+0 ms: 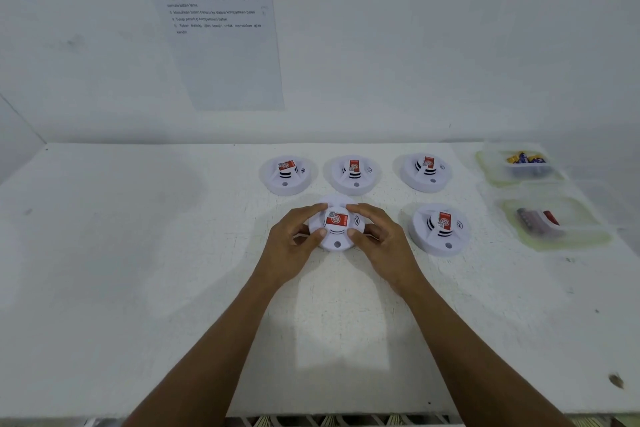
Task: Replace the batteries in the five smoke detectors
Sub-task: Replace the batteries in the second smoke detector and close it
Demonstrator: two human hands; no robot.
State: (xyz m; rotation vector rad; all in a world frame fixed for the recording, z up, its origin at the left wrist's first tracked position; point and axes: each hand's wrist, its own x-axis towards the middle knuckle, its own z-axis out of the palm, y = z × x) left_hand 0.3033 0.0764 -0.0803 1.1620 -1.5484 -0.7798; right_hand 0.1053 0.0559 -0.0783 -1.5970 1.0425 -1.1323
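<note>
We gripped one detector [336, 224], left hand [294, 239] and right hand [381, 236] curled round its rim; four other detectors [353, 172] behind and beside it sat closed, so the task seemed barely begun.

The detector [337, 242] is smooth plastic (paper label [338, 219]), the table [138, 253] rough and matt.

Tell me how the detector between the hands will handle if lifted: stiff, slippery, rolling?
Probably stiff: the detector looks like moulded plastic. Its smooth shell may slip, though the left hand and right hand grip both sides. Unlikely to roll: it is a wide, low disc.
</note>
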